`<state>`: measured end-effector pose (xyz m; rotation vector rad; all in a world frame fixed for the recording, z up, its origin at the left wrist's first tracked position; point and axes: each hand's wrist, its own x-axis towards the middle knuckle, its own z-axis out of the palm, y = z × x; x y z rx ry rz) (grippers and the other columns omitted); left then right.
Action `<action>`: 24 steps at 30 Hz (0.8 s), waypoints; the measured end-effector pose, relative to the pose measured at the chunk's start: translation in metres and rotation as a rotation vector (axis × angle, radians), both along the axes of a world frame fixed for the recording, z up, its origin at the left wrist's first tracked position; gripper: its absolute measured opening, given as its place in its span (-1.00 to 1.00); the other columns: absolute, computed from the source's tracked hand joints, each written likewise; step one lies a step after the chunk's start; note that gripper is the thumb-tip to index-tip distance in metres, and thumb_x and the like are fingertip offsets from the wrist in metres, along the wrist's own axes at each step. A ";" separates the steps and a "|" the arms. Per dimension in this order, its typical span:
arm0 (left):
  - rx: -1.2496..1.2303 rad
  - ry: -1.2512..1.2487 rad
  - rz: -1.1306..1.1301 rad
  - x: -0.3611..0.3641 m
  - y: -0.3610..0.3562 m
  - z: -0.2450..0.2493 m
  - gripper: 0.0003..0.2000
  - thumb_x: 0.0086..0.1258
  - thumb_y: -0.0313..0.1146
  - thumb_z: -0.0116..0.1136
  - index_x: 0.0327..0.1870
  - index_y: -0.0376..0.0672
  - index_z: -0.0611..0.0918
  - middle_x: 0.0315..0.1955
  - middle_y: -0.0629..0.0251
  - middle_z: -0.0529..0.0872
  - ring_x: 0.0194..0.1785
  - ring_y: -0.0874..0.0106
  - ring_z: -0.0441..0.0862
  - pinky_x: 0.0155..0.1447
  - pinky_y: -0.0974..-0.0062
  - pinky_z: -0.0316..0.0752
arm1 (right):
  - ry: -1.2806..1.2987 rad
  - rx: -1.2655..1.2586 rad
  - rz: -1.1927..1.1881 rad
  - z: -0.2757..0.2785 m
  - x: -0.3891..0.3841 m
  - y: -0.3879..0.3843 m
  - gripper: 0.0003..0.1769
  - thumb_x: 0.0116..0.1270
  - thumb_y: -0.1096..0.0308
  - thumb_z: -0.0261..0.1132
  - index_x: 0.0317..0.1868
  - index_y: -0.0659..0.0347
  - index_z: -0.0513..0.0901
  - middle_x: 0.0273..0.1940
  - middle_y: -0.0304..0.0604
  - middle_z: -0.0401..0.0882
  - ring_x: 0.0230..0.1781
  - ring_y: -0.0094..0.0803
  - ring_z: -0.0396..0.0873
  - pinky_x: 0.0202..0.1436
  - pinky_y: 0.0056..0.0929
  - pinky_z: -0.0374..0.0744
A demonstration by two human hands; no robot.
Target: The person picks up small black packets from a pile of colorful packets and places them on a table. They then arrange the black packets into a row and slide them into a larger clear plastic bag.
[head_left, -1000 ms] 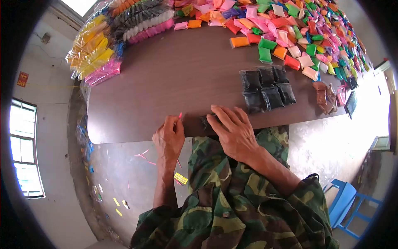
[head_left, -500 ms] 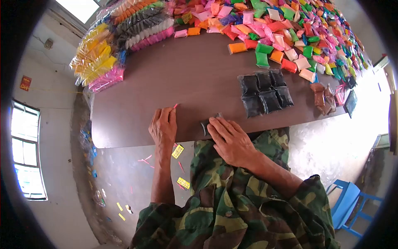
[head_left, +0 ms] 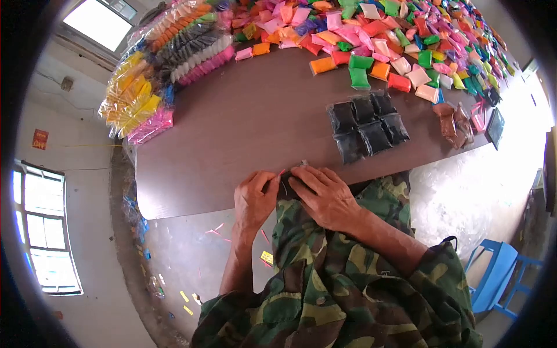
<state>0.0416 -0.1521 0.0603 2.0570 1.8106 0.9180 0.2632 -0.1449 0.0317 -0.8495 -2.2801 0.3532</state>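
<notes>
Between thumb and fingertips, my left hand (head_left: pixel 255 197) pinches a thin pink strip (head_left: pixel 282 172), of which only the tip shows. It is at the table's near edge, just left of a small black packet (head_left: pixel 285 187). Over that packet lies my right hand (head_left: pixel 326 197), its fingers holding it against the table and hiding most of it. Further right on the table, several flat black packets (head_left: pixel 373 136) sit side by side in a block.
Brown packets (head_left: pixel 455 124) lie at the table's right end. A large heap of coloured packets (head_left: pixel 377 35) covers the far side. Clear bags of packets (head_left: pixel 136 95) are stacked at the left. Pink and yellow scraps (head_left: pixel 266 257) litter the floor; a blue stool (head_left: pixel 493 272) stands at right.
My left hand has moved right with the pink strip, up to the black packet under my right hand. My right hand stays on that packet. The view has shifted slightly.
</notes>
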 end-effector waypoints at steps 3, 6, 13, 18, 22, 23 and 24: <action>-0.006 0.065 -0.005 -0.002 0.001 -0.005 -0.92 0.48 -0.46 0.39 -0.21 -0.29 0.77 -0.35 0.09 0.81 -0.34 0.26 0.79 -0.24 0.31 0.62 | 0.006 0.013 0.000 -0.001 0.000 0.001 -0.52 0.37 0.45 0.36 0.30 0.33 0.66 0.37 0.03 0.54 0.40 -0.05 0.58 0.45 0.05 0.54; 0.050 0.161 0.032 -0.006 0.006 -0.005 -0.92 0.48 -0.46 0.38 -0.21 -0.28 0.76 -0.36 0.10 0.80 -0.35 0.27 0.78 -0.24 0.32 0.61 | 0.001 0.042 -0.012 0.003 0.001 0.002 -0.52 0.35 0.44 0.37 0.29 0.30 0.66 0.33 0.02 0.57 0.37 -0.06 0.60 0.40 0.03 0.56; -0.005 -0.097 0.124 -0.012 -0.009 0.001 -0.91 0.46 -0.46 0.44 -0.22 -0.27 0.74 -0.43 0.12 0.75 -0.44 0.29 0.69 -0.29 0.34 0.55 | 0.041 -0.054 -0.018 0.005 0.001 0.012 -0.57 0.33 0.39 0.45 0.21 0.14 0.68 0.19 -0.10 0.69 0.20 -0.10 0.69 0.23 -0.06 0.59; -0.029 -0.186 0.169 -0.007 -0.020 0.007 -0.89 0.55 -0.43 0.39 -0.17 -0.30 0.78 -0.45 0.34 0.76 -0.38 0.63 0.62 -0.26 0.51 0.54 | 0.177 -0.201 -0.046 0.016 0.004 0.017 -0.61 0.36 0.31 0.53 0.15 0.16 0.69 -0.05 -0.05 0.80 -0.01 0.01 0.78 0.06 -0.01 0.65; 0.049 -0.228 0.208 0.006 -0.022 0.015 -0.86 0.55 -0.39 0.41 -0.16 -0.30 0.79 -0.44 0.35 0.78 -0.37 0.65 0.61 -0.27 0.53 0.52 | 0.355 -0.552 -0.092 0.031 -0.005 0.029 -0.70 0.47 0.29 0.47 0.08 0.26 0.70 -0.18 0.07 0.79 -0.13 0.11 0.79 -0.10 0.04 0.67; 0.079 -0.239 0.214 0.009 -0.021 0.014 -0.86 0.54 -0.38 0.41 -0.15 -0.30 0.79 -0.44 0.35 0.78 -0.37 0.66 0.60 -0.27 0.53 0.52 | 0.407 -0.577 -0.093 0.032 -0.007 0.033 -0.71 0.48 0.28 0.46 0.07 0.28 0.70 -0.19 0.10 0.79 -0.15 0.12 0.79 -0.13 0.04 0.67; 0.084 -0.260 0.217 0.010 -0.019 0.013 -0.86 0.55 -0.38 0.41 -0.15 -0.29 0.79 -0.44 0.36 0.78 -0.37 0.66 0.60 -0.27 0.54 0.52 | 0.459 -0.602 -0.094 0.033 -0.010 0.036 -0.72 0.50 0.28 0.45 0.06 0.29 0.70 -0.20 0.13 0.78 -0.17 0.13 0.79 -0.16 0.05 0.67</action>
